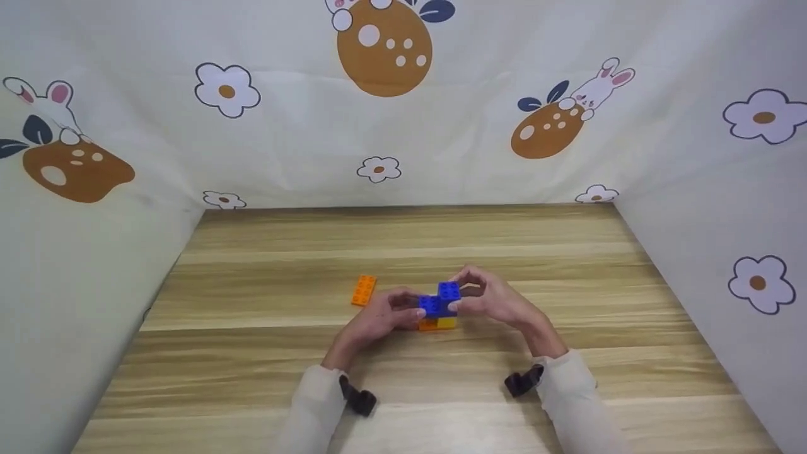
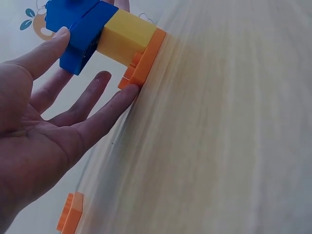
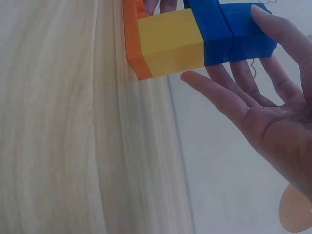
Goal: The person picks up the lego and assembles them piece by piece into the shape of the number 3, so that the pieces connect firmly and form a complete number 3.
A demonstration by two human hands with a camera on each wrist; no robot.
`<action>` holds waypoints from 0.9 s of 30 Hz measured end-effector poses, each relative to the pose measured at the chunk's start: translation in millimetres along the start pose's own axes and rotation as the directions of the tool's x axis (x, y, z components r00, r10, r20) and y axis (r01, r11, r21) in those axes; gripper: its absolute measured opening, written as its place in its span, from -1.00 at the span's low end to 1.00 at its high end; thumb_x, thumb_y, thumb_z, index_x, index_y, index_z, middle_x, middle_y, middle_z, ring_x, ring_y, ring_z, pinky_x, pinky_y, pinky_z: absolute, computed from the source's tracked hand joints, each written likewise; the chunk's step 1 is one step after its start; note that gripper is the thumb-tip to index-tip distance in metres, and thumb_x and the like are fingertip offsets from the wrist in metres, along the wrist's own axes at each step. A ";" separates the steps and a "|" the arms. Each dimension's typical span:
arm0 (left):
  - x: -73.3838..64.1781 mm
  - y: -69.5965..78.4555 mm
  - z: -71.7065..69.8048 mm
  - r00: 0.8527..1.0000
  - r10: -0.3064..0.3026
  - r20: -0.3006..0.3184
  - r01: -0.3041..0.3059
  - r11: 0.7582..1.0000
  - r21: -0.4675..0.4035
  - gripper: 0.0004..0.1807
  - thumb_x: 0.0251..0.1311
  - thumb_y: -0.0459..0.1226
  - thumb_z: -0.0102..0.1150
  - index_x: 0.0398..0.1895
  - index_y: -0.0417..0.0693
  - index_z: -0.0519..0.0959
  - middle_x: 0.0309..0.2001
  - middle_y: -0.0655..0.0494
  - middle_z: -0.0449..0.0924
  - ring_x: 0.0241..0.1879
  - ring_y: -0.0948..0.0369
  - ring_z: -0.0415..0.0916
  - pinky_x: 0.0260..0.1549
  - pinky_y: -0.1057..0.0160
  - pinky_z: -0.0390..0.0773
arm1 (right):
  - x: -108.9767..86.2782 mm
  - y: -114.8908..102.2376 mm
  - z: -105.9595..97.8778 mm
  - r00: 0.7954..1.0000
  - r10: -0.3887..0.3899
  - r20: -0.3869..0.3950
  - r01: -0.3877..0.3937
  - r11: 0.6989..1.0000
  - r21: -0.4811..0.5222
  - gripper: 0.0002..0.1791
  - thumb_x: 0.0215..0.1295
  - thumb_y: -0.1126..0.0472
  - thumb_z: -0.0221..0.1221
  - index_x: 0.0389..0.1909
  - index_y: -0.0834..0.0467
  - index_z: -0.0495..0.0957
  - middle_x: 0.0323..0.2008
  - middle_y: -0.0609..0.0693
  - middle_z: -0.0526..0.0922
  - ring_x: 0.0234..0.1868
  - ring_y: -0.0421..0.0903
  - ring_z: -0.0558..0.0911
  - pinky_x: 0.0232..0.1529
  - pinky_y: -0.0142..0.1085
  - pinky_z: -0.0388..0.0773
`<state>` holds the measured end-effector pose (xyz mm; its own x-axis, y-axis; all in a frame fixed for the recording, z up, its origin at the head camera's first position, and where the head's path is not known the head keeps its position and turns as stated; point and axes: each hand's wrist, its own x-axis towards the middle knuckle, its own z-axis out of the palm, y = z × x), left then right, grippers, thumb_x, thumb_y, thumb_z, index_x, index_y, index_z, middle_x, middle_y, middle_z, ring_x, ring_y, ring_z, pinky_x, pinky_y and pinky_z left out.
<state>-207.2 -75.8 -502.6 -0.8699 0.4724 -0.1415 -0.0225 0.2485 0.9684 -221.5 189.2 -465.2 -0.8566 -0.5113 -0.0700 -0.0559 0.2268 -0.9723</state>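
Observation:
Building bricks form a small stack in front of me. An orange base plate (image 2: 146, 61) lies at the bottom, with a yellow brick (image 3: 171, 41) on it. Above that, a lower blue brick (image 1: 430, 305) overhangs to the left, and a smaller upper blue brick (image 1: 449, 291) sits on its right end. My left hand (image 1: 382, 314) pinches the lower blue brick's overhanging end, thumb in front, with a lower finger right at the base plate's edge. On the other side, my right hand (image 1: 502, 304) grips the upper blue brick, thumb on its near face and fingers behind.
A loose orange plate (image 1: 364, 291) lies studs up on the wooden table (image 1: 252, 353), beyond my left hand. Pale cloth (image 1: 296, 126) printed with rabbits and flowers hangs along the back and both sides. Black wrist straps (image 1: 358, 397) sit at both cuffs.

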 end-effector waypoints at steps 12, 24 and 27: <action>-5.9 5.0 -14.7 0.998 -0.018 -0.059 0.016 1.000 -0.024 -0.43 0.27 0.01 0.30 0.26 -0.06 0.53 0.24 -0.05 0.58 0.20 0.08 0.57 0.18 0.09 0.59 | 1.1 4.5 -0.4 1.000 0.025 0.006 -0.026 1.000 0.012 -0.52 0.18 0.24 0.38 0.08 0.25 0.45 0.12 0.24 0.63 0.21 0.14 0.60 0.12 -0.21 0.63; -17.3 2.0 -50.6 0.930 -0.046 -0.365 0.017 0.996 -0.083 -0.55 0.28 -0.22 0.31 0.20 -0.17 0.56 0.17 -0.13 0.62 0.07 0.10 0.63 0.03 0.17 0.65 | 0.8 5.0 -0.2 1.000 0.032 -0.001 -0.032 0.999 -0.009 -0.53 0.17 0.23 0.38 0.06 0.24 0.46 0.10 0.22 0.65 0.22 0.14 0.59 0.19 -0.17 0.59; -18.1 0.8 -54.8 0.905 -0.046 -0.423 0.042 0.999 -0.019 -0.54 0.26 -0.20 0.33 0.19 -0.16 0.57 0.11 -0.08 0.64 0.06 0.09 0.63 0.03 0.18 0.63 | 1.3 5.1 -0.7 1.000 0.030 0.002 -0.030 1.000 -0.007 -0.53 0.17 0.25 0.38 0.06 0.25 0.45 0.11 0.23 0.64 0.23 0.15 0.59 0.19 -0.17 0.59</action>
<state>-218.4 -130.5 -488.1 -0.9946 0.0589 -0.0858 -0.0683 0.2522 0.9653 -223.3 190.2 -470.1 -0.8567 -0.5060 -0.0998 -0.0335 0.2477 -0.9683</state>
